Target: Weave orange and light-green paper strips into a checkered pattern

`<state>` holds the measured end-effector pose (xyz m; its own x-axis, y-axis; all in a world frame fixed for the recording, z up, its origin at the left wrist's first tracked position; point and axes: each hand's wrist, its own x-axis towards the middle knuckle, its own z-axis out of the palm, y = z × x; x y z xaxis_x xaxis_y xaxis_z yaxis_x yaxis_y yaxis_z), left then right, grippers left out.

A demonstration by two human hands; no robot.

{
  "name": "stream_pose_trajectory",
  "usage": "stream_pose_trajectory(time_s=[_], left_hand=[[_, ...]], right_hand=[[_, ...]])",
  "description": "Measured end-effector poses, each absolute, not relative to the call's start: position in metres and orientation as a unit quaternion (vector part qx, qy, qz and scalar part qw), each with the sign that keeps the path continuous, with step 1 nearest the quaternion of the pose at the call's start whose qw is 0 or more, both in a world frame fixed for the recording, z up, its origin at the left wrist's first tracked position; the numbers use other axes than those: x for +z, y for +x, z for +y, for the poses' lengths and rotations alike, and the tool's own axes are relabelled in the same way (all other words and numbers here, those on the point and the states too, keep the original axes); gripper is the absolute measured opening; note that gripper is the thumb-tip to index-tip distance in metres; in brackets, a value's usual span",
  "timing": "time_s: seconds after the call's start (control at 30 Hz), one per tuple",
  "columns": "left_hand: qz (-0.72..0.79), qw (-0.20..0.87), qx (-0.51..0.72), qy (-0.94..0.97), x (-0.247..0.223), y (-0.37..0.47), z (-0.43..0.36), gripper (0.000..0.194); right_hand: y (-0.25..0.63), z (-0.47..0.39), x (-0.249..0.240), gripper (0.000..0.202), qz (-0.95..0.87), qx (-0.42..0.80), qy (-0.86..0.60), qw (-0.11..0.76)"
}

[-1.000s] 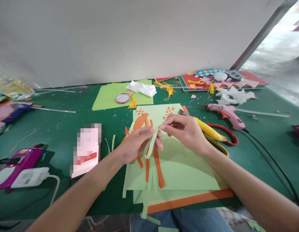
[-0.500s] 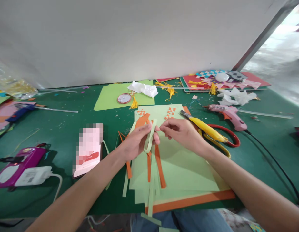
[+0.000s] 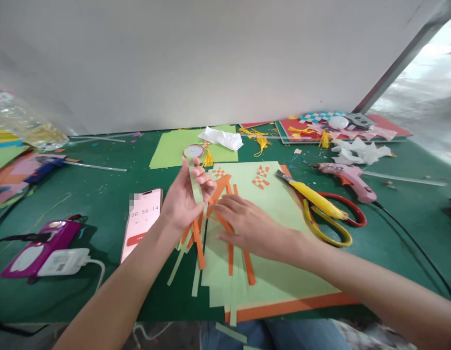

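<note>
My left hand [image 3: 185, 194] is raised left of the paper stack, palm turned up, with its fingers curled. A pale green paper strip [image 3: 194, 180] is held in it, standing up across the palm. My right hand [image 3: 247, 221] reaches in low from the right, fingers stretched over a loose pile of orange paper strips [image 3: 199, 248]. Its fingertips are at the strips, beside my left thumb; whether they grip one is hidden. More strips lie under both hands on the pale green paper sheets [image 3: 283, 262]. Small orange-and-white checkered woven pieces [image 3: 261, 182] rest near the sheets' far edge.
Right of the sheets lie a yellow utility knife [image 3: 318, 199], scissors [image 3: 333, 231] with red and yellow handles, and a pink glue gun [image 3: 349, 180] with its cord. A phone [image 3: 143, 218] and a purple power strip [image 3: 43, 248] are at left. Behind is white tissue [image 3: 221, 138].
My left hand has moved left and up with the green strip, which is no longer looped between both hands. My right hand has come down and left onto the orange strips.
</note>
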<state>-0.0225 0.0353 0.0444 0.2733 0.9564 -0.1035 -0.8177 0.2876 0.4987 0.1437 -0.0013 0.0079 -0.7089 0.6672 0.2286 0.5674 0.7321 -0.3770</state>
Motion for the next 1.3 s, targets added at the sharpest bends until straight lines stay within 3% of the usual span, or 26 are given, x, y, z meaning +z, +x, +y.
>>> stream_pose_trajectory(time_s=[0.1, 0.3, 0.5, 0.67, 1.07, 1.17, 1.3], left_hand=[[0.185, 0.772, 0.583, 0.173, 0.048, -0.028, 0.038, 0.039], [0.202, 0.755, 0.594, 0.192, 0.048, -0.031, 0.039, 0.029], [0.176, 0.767, 0.593, 0.172, 0.050, -0.034, 0.040, 0.044], [0.207, 0.748, 0.605, 0.177, 0.049, -0.034, 0.041, 0.036], [0.186, 0.774, 0.582, 0.165, 0.044, -0.031, 0.040, 0.032], [0.198, 0.776, 0.571, 0.178, 0.040, -0.028, 0.038, 0.027], [0.218, 0.787, 0.540, 0.205, 0.034, -0.023, 0.035, 0.026]], right_hand=[[0.119, -0.004, 0.005, 0.068, -0.925, 0.114, -0.335, 0.137], [0.072, -0.011, -0.005, 0.084, -0.926, 0.105, -0.348, 0.098], [0.058, -0.020, -0.007, 0.076, -0.926, 0.071, -0.362, 0.080], [0.073, -0.013, -0.009, 0.061, -0.926, 0.104, -0.334, 0.143], [0.187, 0.013, 0.016, 0.045, -0.668, 0.490, -0.488, 0.273], [0.201, 0.011, 0.010, 0.039, -0.692, 0.454, -0.490, 0.273], [0.209, 0.011, 0.008, 0.029, -0.743, 0.314, -0.508, 0.303]])
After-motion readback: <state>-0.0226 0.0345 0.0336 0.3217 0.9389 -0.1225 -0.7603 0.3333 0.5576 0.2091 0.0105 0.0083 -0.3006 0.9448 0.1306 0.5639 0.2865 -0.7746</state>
